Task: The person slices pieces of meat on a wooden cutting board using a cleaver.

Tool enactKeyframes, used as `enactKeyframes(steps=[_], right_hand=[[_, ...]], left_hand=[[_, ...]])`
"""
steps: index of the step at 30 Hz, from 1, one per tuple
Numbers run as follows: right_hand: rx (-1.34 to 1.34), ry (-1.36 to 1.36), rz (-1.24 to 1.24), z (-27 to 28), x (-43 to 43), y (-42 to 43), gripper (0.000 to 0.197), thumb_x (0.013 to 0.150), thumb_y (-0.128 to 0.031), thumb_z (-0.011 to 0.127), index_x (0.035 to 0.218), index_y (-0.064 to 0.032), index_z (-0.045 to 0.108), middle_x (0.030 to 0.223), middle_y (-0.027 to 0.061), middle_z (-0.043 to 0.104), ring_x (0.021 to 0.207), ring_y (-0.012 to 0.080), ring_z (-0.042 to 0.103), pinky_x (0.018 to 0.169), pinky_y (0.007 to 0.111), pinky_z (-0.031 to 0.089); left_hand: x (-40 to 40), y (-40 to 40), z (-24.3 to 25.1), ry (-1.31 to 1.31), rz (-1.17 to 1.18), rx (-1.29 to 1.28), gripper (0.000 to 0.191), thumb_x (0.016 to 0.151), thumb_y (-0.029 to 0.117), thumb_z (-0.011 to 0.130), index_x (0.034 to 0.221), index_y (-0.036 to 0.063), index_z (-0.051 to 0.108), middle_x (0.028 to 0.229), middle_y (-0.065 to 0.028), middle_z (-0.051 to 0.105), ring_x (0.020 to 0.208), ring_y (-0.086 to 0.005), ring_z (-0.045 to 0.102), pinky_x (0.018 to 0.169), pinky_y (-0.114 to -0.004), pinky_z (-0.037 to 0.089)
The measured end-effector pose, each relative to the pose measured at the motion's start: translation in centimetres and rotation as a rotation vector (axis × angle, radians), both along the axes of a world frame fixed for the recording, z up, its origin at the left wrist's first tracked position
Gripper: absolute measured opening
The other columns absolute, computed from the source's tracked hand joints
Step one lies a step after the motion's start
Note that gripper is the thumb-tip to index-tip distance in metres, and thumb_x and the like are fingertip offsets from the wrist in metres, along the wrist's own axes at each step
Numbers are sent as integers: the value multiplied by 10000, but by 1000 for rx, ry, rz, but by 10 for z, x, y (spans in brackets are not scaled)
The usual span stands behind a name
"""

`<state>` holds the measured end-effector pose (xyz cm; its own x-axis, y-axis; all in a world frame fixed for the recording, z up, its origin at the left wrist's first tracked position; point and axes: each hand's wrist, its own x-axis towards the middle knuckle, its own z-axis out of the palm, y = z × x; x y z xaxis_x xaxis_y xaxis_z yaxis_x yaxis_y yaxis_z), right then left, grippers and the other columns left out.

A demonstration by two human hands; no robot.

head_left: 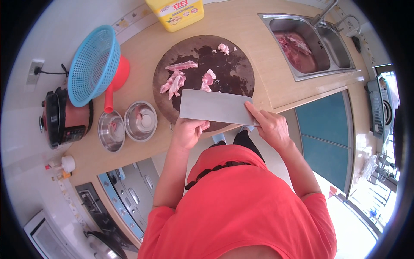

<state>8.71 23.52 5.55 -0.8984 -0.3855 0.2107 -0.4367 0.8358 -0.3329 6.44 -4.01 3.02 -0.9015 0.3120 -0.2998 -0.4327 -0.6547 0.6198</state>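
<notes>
My right hand (273, 128) grips a wide Chinese cleaver (215, 107) at its handle end, the index finger laid along the blade. The blade stretches leftward over the near part of a round, dark, wet chopping board (239, 71). At the blade's left end is my left hand (188, 132), its fingers curled and partly hidden by the steel; whether it holds a scrap of meat is unclear. On the board lie a raw meat strip (181, 65), a cluster of meat pieces (173, 84), one piece (208, 79) just beyond the blade, and a fatty lump (223, 48).
Left of the board stand two steel bowls (141, 121) with meat bits, a blue colander (93, 66) on a red dipper (121, 73), and an electric pressure cooker (69, 118). A yellow jug (176, 14) is behind. Meat sits in the double sink (310, 76) at right.
</notes>
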Motion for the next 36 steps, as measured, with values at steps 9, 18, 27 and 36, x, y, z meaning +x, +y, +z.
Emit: enactKeyframes(steps=[9,18,27,36], right_hand=[[-102,-9,2,2,-15,-27,658,730,-13,653,1363,-158,543,713,47,573,624,236,626,547,368,505],[-292,-87,-376,-5,-21,-14,486,885,-215,671,1342,-125,536,930,118,682,745,309,676,636,410,520],[-13,-46,-237,-47,-37,-33,447,876,-235,668,1291,-145,528,858,91,580,741,313,646,612,425,511],[13,54,-214,-69,-49,-50,391,833,-192,697,1195,-146,556,900,54,545,905,273,594,711,411,504]], left_hand=[[-6,24,6,-90,-126,-68,186,859,-54,588,1032,8,562,862,-43,559,665,-85,459,587,-247,375],[-15,3,6,-22,11,-90,706,849,-79,593,1486,82,335,1215,-64,516,792,-96,492,626,-238,402],[-13,13,18,81,3,-290,506,889,-16,576,1376,58,458,1119,-71,567,703,-127,507,602,-271,428],[-13,20,6,128,-79,-543,695,853,-61,593,1490,80,352,1078,-26,540,687,-57,481,541,-190,373]])
